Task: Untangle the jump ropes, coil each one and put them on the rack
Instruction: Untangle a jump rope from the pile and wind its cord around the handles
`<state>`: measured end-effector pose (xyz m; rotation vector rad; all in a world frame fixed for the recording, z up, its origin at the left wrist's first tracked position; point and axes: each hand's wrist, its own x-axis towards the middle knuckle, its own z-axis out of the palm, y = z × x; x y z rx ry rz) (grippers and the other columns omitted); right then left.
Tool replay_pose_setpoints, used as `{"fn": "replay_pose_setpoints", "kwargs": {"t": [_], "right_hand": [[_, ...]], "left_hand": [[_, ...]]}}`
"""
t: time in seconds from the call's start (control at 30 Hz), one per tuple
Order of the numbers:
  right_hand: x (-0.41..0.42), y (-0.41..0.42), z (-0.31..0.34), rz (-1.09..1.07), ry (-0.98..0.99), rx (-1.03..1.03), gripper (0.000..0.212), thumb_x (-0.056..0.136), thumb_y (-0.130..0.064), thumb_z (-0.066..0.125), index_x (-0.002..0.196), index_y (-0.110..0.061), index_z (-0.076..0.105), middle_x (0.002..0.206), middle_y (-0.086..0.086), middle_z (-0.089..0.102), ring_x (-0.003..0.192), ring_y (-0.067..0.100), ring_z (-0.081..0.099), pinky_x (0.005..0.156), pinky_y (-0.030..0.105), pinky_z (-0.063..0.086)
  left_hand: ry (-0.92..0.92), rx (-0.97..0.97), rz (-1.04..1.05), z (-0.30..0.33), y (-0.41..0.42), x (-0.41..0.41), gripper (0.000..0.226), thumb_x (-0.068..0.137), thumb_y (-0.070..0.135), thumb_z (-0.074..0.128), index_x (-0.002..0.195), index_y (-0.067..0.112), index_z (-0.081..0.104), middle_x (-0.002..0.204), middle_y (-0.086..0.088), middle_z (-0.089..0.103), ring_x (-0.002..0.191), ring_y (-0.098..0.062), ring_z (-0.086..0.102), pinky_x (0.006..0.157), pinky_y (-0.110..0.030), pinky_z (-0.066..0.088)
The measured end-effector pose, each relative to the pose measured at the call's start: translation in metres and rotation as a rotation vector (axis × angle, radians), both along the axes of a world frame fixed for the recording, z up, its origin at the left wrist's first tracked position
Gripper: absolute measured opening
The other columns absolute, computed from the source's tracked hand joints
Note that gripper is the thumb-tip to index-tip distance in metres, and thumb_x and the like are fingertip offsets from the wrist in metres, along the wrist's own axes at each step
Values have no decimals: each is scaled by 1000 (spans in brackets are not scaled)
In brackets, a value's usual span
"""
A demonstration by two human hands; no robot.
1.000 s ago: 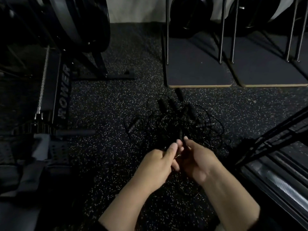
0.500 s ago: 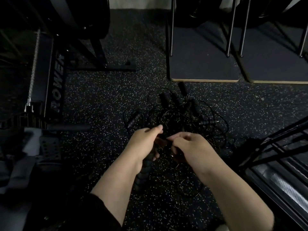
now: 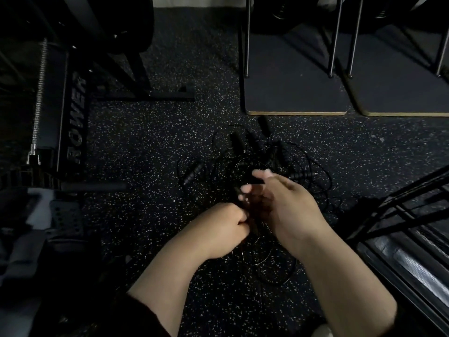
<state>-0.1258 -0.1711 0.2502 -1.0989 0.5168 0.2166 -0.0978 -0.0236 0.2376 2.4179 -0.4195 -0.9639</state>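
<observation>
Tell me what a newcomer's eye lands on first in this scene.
The two bare hands at centre: the left hand grips a black handle, and the right hand works just beside it. Behind them a tangle of black jump ropes sprawls on the speckled floor. The rower stands at far left.

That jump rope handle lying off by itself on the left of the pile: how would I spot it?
Start at the tangle of jump ropes on the speckled floor, just ahead of the hands. Its left edge has one black handle lying slanted, apart from the handles bunched at the top and right.
</observation>
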Motion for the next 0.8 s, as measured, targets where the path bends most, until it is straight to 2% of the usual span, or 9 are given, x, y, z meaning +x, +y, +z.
{"fn": "replay_pose_setpoints", "kwargs": {"t": [0.13, 0.2, 0.3, 0.37, 0.43, 0.53, 0.63, 0.73, 0.8], "right_hand": [[-3, -5, 7, 36, -62, -45, 31, 105, -37, 55, 122, -16, 69, 63, -2, 42, 58, 14, 44, 70, 36, 50], [-5, -5, 7, 116, -60, -265, 36, 97, -49, 62, 113, -19, 74, 66, -4, 54, 60, 14, 51, 73, 33, 51], [-8, -3, 10, 315, -110, -534, 48, 83, -63, 65, 114, -27, 74, 98, -17, 77, 89, -4, 71, 75, 8, 51], [-10, 5, 13, 495, -109, -520, 37, 89, -54, 68, 113, -26, 76, 101, -6, 78, 85, 6, 74, 70, 15, 56], [-11, 11, 13, 561, -103, -607, 22, 92, -43, 72, 109, -29, 77, 92, -1, 78, 70, 14, 71, 68, 35, 61], [-9, 12, 9, 518, -95, -656, 8, 95, -34, 72, 99, -31, 78, 87, -8, 77, 74, 9, 72, 69, 37, 62], [-6, 9, 7, 426, -111, -715, 14, 101, -30, 64, 94, -29, 76, 87, -14, 76, 77, -1, 69, 62, 13, 52], [-3, 3, 6, 183, -104, -667, 17, 106, -28, 54, 102, -29, 70, 77, -8, 75, 53, -3, 57, 51, 9, 41], [-2, -3, 7, 136, -108, -623, 18, 107, -26, 51, 106, -32, 68, 67, -4, 69, 52, 4, 53, 55, 17, 42]], "left_hand": [[48, 21, 93, -7, 7, 2, 20, 99, 33, 56, 97, 35, 76, 80, 6, 74, 56, -13, 57, 50, -24, 37], [19, 34, 76, -6, 9, 2, 21, 100, 31, 54, 100, 33, 75, 83, 4, 73, 62, -16, 60, 51, -25, 37], [-4, 138, -47, -1, 4, 0, 23, 103, 27, 48, 108, 26, 70, 92, 3, 67, 82, -21, 64, 67, -31, 50], [47, 201, -113, 2, -1, -3, 26, 103, 19, 45, 112, 24, 69, 94, 5, 63, 85, -18, 63, 78, -34, 55], [59, 198, -143, 5, -4, -5, 28, 104, 13, 43, 103, 25, 68, 82, 9, 57, 73, -12, 56, 69, -29, 50], [12, 171, -121, 10, -7, -7, 36, 103, 10, 44, 71, 27, 50, 68, 6, 49, 58, -10, 44, 55, -27, 37], [-18, 77, -90, 6, -8, -8, 37, 102, 15, 50, 68, 30, 45, 64, 4, 48, 55, -14, 43, 54, -29, 36], [-56, -7, 38, -2, 0, 0, 16, 101, 22, 55, 90, 26, 66, 71, 3, 61, 56, -16, 54, 50, -26, 39], [26, -117, 314, -4, 6, 7, 22, 106, 25, 45, 111, 26, 67, 83, 0, 73, 53, -16, 59, 48, -26, 43]]}}
